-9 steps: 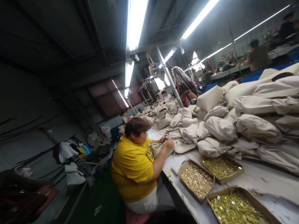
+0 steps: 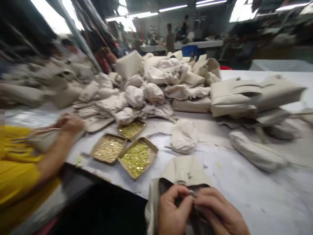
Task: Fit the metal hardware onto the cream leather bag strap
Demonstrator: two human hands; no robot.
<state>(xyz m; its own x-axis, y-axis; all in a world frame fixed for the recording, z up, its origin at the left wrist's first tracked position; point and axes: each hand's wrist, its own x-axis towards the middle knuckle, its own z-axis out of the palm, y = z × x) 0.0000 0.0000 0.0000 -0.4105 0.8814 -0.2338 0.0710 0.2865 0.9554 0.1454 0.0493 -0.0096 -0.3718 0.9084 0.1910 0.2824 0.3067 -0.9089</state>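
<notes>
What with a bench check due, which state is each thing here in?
Left hand: closed, pinching a small metal piece.
Right hand: closed on the same piece.
Bag: on the table, mouth open.
Three boxes: open, full of gold bits.
Bag heap: piled loose, unheld.

I see a cream bag (image 2: 184,169) with dark lining, gold bits (image 2: 135,158) in brown trays (image 2: 95,152), and a co-worker's yellow shirt (image 2: 14,179) (plain where visible).

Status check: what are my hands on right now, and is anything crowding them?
Left hand and right hand both pinching a small silver metal piece. At rim of beige fabric bag. Cardboard trays of gold fittings close left, apart.
</notes>
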